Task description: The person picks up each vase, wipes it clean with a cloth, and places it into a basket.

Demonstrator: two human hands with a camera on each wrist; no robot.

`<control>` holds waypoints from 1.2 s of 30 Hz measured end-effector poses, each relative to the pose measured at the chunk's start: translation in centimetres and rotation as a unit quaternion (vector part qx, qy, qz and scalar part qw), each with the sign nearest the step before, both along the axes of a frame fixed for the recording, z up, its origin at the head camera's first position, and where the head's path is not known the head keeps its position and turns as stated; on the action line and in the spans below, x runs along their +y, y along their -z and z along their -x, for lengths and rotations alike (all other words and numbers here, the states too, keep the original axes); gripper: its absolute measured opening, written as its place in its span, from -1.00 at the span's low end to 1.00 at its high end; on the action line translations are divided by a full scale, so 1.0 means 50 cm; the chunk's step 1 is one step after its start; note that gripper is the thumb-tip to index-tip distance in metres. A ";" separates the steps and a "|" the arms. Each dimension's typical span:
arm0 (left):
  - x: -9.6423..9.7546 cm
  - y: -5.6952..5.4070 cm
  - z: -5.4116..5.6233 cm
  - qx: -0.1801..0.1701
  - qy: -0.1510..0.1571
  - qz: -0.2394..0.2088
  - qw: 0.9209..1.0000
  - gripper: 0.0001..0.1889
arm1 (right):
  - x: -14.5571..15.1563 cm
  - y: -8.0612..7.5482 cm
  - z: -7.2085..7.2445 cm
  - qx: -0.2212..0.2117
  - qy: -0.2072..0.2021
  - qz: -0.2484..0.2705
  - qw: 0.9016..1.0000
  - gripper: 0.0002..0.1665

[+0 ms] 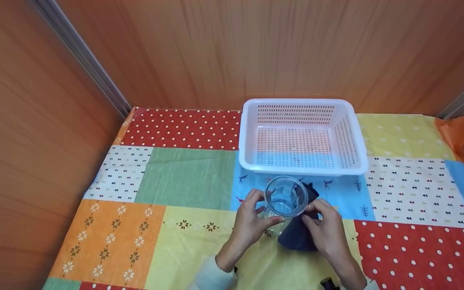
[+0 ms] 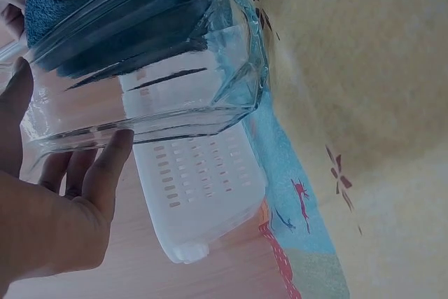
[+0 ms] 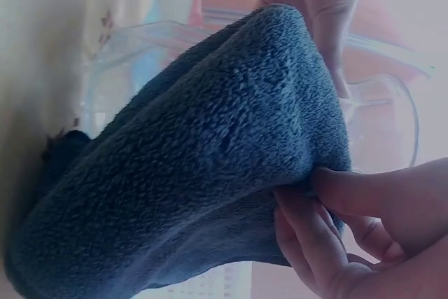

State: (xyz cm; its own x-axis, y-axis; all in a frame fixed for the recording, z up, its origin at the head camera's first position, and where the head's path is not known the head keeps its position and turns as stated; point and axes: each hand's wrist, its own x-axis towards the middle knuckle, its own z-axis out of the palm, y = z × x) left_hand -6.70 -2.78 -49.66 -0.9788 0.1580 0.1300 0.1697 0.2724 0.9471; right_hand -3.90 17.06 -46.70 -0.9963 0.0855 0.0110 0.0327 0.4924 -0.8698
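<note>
Lower centre of the head view, the left hand (image 1: 251, 220) curls round a clear, round-rimmed glass cup (image 1: 285, 201) — smooth, it could slip if the dark-blue plush cloth (image 1: 297, 238), pinched by the right hand (image 1: 328, 226), drags.

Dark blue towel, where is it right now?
In the head view, the dark blue towel is pinched in the right hand, just right of the clear glass jar and nearer the person than the white plastic basket.
</note>
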 end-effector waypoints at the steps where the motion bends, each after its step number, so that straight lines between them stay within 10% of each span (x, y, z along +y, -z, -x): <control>1: -0.001 0.000 0.000 0.002 -0.001 0.000 1.000 -0.49 | 0.000 0.002 0.000 -0.001 0.000 -0.001 1.000 -0.76; 17: 0.000 -0.006 0.002 -0.006 0.004 0.005 1.000 -0.46 | 0.022 0.101 0.002 0.025 -0.011 -0.053 0.998 -0.68; 36: -0.002 -0.003 -0.001 -0.008 0.002 0.005 1.000 -0.49 | -0.003 -0.004 -0.003 0.015 0.014 -0.003 1.000 -0.74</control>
